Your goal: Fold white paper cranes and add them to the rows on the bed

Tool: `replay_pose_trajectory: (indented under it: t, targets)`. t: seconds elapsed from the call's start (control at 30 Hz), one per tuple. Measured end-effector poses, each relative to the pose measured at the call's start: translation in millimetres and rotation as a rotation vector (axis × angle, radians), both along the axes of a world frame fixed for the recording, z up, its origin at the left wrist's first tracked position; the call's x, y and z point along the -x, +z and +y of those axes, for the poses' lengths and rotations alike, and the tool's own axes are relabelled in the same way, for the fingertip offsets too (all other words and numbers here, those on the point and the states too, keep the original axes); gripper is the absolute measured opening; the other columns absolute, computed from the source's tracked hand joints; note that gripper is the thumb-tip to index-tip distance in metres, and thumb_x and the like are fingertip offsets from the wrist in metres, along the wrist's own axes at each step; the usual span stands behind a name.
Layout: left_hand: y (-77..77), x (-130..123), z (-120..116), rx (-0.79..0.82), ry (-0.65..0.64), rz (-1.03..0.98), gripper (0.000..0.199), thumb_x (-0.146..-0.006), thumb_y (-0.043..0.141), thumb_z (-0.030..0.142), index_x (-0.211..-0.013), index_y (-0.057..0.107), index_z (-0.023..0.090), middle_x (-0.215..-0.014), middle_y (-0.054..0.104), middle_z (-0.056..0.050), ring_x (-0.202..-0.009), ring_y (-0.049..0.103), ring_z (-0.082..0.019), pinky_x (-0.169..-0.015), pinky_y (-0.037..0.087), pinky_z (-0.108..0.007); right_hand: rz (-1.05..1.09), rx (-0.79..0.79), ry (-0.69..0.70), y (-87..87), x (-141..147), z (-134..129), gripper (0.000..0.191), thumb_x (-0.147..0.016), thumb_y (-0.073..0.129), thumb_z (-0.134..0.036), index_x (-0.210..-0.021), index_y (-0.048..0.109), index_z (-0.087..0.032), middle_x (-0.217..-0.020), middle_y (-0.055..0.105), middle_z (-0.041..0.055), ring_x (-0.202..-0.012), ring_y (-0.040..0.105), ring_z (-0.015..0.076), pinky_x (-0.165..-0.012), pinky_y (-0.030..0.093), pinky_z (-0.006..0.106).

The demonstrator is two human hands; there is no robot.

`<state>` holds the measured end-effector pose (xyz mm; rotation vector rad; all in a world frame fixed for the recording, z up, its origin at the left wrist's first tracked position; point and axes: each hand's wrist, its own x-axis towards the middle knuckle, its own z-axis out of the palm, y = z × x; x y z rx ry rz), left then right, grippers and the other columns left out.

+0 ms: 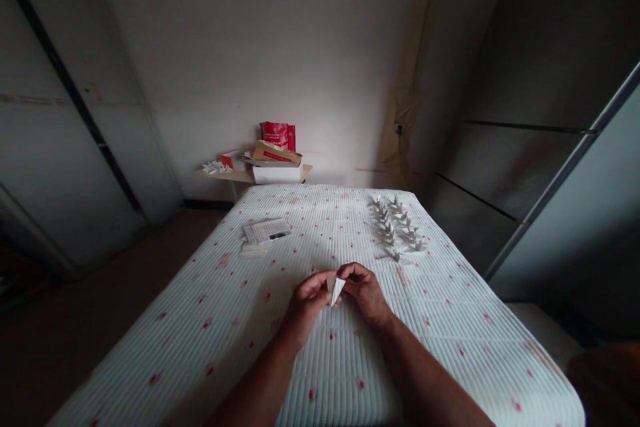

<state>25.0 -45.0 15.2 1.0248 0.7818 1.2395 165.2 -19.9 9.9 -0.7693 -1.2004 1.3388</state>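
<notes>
Between my two hands is a small piece of folded white paper (337, 289), narrow and pointed at its lower end. My left hand (311, 295) grips its left side, with thumb and fingers closed on it. The fingers of my right hand (365, 288) pinch its upper right edge. Both hands are just above the bed's striped cover. To the right, several folded paper cranes (390, 227) stand in two rows. Beyond my left hand lies a stack of printed paper sheets (267, 231).
The bed (320, 360) has a pale ribbed cover with red spots. Past its far edge, a small table (240, 176) carries a white box (277, 175), a red bag (275, 135) and a pile of white bits (217, 167). A dark cabinet (505, 167) stands on the right.
</notes>
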Motion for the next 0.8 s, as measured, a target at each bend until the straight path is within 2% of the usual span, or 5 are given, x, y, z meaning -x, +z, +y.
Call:
replay_pose_trajectory:
  t: [0.1, 0.3, 0.47, 0.63, 0.8]
  targets:
    - [1.8, 2.1, 1.2, 0.020, 0.080, 0.095, 0.038, -0.063, 0.060, 0.023, -0.099, 0.064, 0.012, -0.071, 0.067, -0.004, -0.060, 0.058, -0.014, -0.061, 0.044, -0.026, -0.067, -0.029, -0.018, 2.0, 0.3, -1.2, 0.011, -0.062, 0.068, -0.020, -0.071, 0.062, -0.020, -0.070, 0.058, -0.0016, -0.055, 0.047, 0.0095, -0.053, 0.037, 0.022]
    - [-1.9, 8.1, 6.6, -0.006, 0.197, 0.156, 0.041, -0.064, 0.060, 0.028, -0.102, 0.063, 0.012, -0.083, 0.069, -0.006, -0.071, 0.061, -0.016, -0.067, 0.044, -0.026, -0.191, -0.209, -0.134, 6.5, 0.1, -4.4, 0.019, -0.064, 0.063, -0.016, -0.082, 0.067, -0.023, -0.097, 0.057, 0.0025, -0.074, 0.052, 0.0138, -0.066, 0.042, 0.026]
    - [-4.1, 9.0, 7.5, -0.022, 0.200, 0.150, 0.042, -0.064, 0.061, 0.024, -0.105, 0.061, 0.012, -0.089, 0.069, -0.007, -0.082, 0.062, -0.019, -0.074, 0.044, -0.027, -0.236, -0.234, -0.115, 4.9, -0.2, -5.5, 0.019, -0.068, 0.062, -0.015, -0.084, 0.066, -0.024, -0.086, 0.056, 0.0010, -0.073, 0.050, 0.0136, -0.065, 0.040, 0.025]
    - [-1.8, 7.2, 7.3, -0.051, 0.130, 0.149, 0.040, -0.061, 0.064, 0.022, -0.100, 0.063, 0.012, -0.091, 0.069, -0.008, -0.084, 0.062, -0.020, -0.075, 0.045, -0.028, -0.276, -0.255, -0.065, 2.4, 2.2, -5.7, 0.031, -0.066, 0.062, -0.012, -0.093, 0.066, -0.027, -0.095, 0.055, 0.0012, -0.069, 0.050, 0.0116, -0.062, 0.039, 0.025]
    - [1.2, 5.8, 6.2, -0.029, 0.119, 0.141, 0.041, -0.058, 0.063, 0.021, -0.098, 0.064, 0.013, -0.093, 0.069, -0.009, -0.086, 0.062, -0.021, -0.073, 0.045, -0.028, -0.293, -0.276, -0.066, 1.1, 4.0, -4.9, 0.029, -0.064, 0.059, -0.007, -0.086, 0.067, -0.025, -0.098, 0.054, 0.0026, -0.072, 0.051, 0.0126, -0.061, 0.039, 0.024]
